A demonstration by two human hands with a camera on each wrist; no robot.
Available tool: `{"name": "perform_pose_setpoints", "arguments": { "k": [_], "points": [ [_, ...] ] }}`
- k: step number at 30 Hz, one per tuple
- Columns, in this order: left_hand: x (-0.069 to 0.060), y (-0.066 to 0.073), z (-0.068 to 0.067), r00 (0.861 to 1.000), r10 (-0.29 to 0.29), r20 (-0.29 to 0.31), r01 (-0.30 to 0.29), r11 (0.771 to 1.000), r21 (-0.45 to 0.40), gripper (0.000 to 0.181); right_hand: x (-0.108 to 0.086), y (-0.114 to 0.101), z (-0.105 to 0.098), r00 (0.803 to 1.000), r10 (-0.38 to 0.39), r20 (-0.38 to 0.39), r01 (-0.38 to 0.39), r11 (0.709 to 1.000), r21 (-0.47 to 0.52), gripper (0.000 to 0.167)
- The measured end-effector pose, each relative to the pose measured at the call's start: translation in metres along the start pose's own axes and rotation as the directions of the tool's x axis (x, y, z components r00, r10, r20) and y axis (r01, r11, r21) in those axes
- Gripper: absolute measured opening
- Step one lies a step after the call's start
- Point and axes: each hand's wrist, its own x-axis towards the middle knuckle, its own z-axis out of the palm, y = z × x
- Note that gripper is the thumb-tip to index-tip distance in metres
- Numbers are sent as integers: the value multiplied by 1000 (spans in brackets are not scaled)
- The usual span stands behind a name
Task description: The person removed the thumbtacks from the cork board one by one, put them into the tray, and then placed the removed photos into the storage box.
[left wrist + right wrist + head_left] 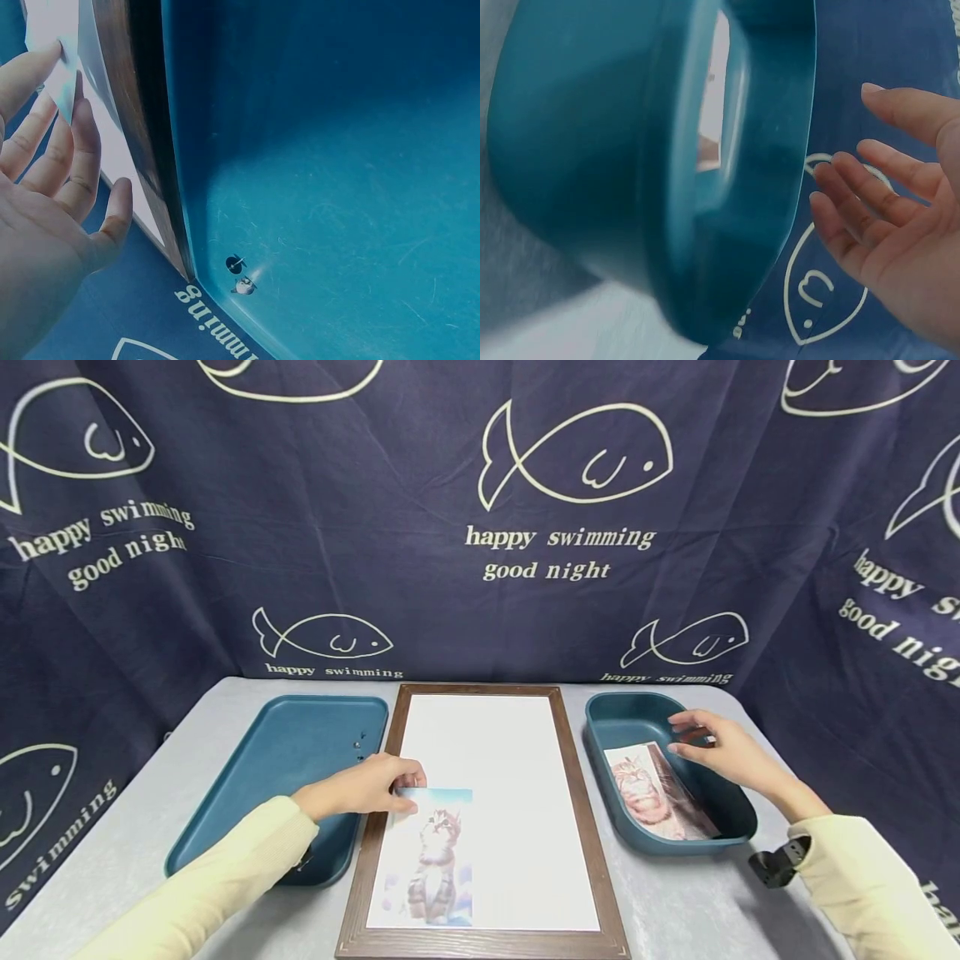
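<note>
My left hand [375, 785] pinches a kitten picture [433, 868] at its top left corner, thumb on one side and fingers behind. The picture is over the lower left part of a white board [517, 777] with a brown wooden frame [581, 793]. In the left wrist view the picture's edge [69, 82] shows between thumb and fingers. My right hand [720, 747] hovers over the right side of a deep teal basin [637, 839], fingers loosely bent and holding nothing. Inside the basin lie cat pictures [645, 789], partly overlapping.
Left of the board lies a shallow teal tray [300, 760], partly under my left forearm. Several small tack-like pieces [244, 286] lie in it, near its far right corner. A dark blue curtain [420, 552] with fish outlines hangs behind the grey table [675, 893].
</note>
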Motion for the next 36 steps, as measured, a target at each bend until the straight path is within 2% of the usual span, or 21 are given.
{"name": "perform_pose_setpoints", "arguments": {
  "k": [9,18,30,36],
  "points": [
    [0,0,-1,1000,9,2,-10,1000,6,18,-6,19,-10,991,128,-48,-129,991,-24,41],
    [0,-1,-1,1000,19,-1,-19,1000,21,15,-14,39,-10,977,167,-130,-173,984,-34,40],
    [1,-4,0,1000,19,-1,-19,999,34,15,-21,59,0,973,220,-68,-221,975,1,44],
    [1,-4,0,1000,28,-5,-28,1000,6,16,-23,65,2,971,235,-41,-232,970,66,41]
  ]
}}
